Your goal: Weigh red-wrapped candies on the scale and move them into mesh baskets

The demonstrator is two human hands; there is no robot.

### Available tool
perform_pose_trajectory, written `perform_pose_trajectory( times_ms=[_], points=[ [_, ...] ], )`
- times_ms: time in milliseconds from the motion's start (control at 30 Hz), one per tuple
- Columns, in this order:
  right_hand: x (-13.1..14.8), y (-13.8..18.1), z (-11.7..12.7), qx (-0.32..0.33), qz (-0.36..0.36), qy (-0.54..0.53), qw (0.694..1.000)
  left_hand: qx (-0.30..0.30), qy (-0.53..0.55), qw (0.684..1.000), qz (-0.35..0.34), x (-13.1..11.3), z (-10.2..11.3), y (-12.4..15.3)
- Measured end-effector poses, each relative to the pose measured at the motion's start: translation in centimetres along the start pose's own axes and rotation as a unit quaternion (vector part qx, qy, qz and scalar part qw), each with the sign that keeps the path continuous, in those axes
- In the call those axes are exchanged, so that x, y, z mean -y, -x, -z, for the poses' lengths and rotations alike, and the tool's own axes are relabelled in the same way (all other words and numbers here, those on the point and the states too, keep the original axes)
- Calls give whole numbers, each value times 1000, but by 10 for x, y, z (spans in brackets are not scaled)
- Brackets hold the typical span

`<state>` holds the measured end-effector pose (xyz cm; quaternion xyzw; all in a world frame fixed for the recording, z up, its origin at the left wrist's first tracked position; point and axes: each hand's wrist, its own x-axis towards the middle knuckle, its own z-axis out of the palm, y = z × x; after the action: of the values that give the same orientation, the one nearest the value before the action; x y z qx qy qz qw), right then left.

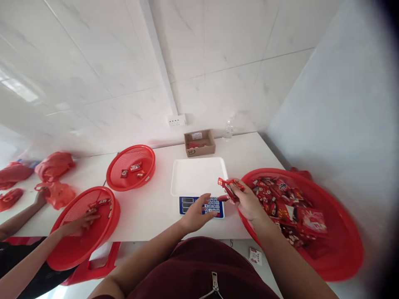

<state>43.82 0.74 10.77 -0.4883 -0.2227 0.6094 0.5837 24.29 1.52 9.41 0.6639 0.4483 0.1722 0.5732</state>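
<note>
My right hand (246, 200) is closed on a few small red snack packets (229, 186), held just past the right front corner of the scale. My left hand (197, 212) hovers open over the blue keypad (202, 206) of the scale, fingers spread, holding nothing. The scale's white tray (198, 176) is bare. A big red basket (336, 245) at my right holds a heap of the same red packets (288, 207).
Another red basket (131, 167) with three packets sits behind left of the scale. A co-worker's hand (81, 222) reaches into a third red basket (83, 226). Red plastic bags (54, 178) lie far left. A cardboard box (200, 142) and a bottle (228, 129) stand by the wall.
</note>
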Motion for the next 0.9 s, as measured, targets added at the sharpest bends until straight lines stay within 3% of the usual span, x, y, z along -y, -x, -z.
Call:
perform_pose_trajectory(
  times_ms=[167, 400, 700, 833, 900],
  points=[
    [-9, -21, -50, 106, -66, -119, 985, -19, 7, 999, -29, -1, 10, -13],
    [-26, -41, -82, 120, -97, -143, 978, -83, 44, 995, 25, 13, 24, -31],
    [-40, -61, -60, -12, -56, 49, 997, -188, 132, 965, 131, 24, 56, -49],
    [-60, -68, -49, 11, -86, 173, 981, -204, 159, 953, 157, 24, 67, -52],
    [-68, -73, -42, 26, -63, 244, 967, -213, 169, 948, 167, 22, 69, -48]
  ],
)
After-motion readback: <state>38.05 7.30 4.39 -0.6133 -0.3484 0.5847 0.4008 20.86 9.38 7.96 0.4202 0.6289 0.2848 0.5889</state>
